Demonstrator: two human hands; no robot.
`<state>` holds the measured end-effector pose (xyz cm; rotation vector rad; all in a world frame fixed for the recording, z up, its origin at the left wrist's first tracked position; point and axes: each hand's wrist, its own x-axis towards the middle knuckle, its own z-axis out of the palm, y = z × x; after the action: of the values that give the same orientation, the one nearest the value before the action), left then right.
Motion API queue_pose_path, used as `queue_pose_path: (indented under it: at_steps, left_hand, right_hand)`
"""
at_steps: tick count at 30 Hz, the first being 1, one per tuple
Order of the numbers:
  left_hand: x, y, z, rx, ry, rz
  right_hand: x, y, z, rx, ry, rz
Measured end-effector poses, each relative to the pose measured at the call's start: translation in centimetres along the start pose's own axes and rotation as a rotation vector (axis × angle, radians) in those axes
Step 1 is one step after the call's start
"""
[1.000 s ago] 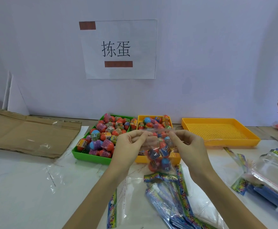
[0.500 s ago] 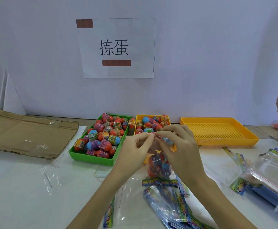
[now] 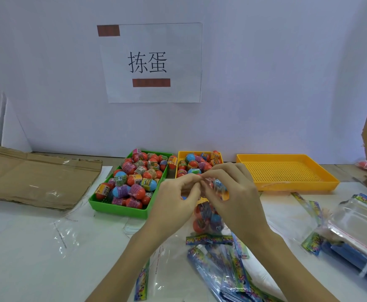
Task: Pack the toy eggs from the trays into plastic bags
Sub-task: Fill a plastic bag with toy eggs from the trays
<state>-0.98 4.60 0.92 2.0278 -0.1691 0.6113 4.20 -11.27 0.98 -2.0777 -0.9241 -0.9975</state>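
Clear, glossy plastic film forms the filled bag (image 3: 208,216), creased and catching highlights where the left hand (image 3: 173,205) and right hand (image 3: 234,197) pinch its top. The toy eggs (image 3: 134,177) have smooth, shiny plastic shells banded with printed wrap labels. The green tray (image 3: 121,211) and the small yellow tray (image 3: 200,154) are moulded plastic with a satin sheen; the large yellow tray (image 3: 287,173) has a perforated, grid-like plastic floor. Flattened brown cardboard (image 3: 36,177) looks matt and fibrous, with a strip of shiny tape. Loose bags (image 3: 228,267) are glossy film with printed header strips. A matt paper sheet (image 3: 154,62) hangs on the smooth matt wall (image 3: 276,73).
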Motion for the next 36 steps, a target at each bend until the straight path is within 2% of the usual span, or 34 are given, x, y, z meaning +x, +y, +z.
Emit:
queue_pose_path:
  at_steps: [4, 14, 19, 23, 26, 28, 30, 34, 36]
  left_hand:
    - [0.0, 0.1, 0.0, 0.017, -0.003, 0.001]
    - [0.1, 0.3, -0.5, 0.029, 0.007, 0.032]
    - [0.2, 0.3, -0.6, 0.040, 0.020, 0.029]
    - [0.9, -0.9, -2.1, -0.002, 0.075, -0.145]
    - [1.5, -1.5, -3.2, -0.151, 0.129, -0.274]
    - [1.5, -1.7, -3.3, -0.216, 0.136, -0.291]
    - [1.4, -1.9, -3.2, -0.213, 0.134, -0.292]
    - [1.5, -2.1, -3.0, -0.194, 0.140, -0.286]
    - [1.4, -1.9, -2.9, -0.184, 0.136, -0.282]
  right_hand:
    - [-0.1, 0.2, 0.2, -0.033, 0.043, -0.024]
    - [0.2, 0.5, 0.2, 0.031, 0.027, -0.036]
    - [0.4, 0.2, 0.0, 0.198, 0.033, 0.152]
    - [1.2, 3.2, -1.2, 0.289, 0.145, 0.363]
    - [1.0, 7.2, -2.5, 0.168, 0.126, 0.494]
    - [0.3, 9.0, -2.8, 0.041, 0.061, 0.530]
    - [-0.1, 9.5, -2.8, 0.023, 0.013, 0.557]
    - [0.6, 7.0, -2.1, 0.449, -0.055, 0.631]
    - [0.8, 4.7, -1.6, 0.569, -0.121, 0.563]
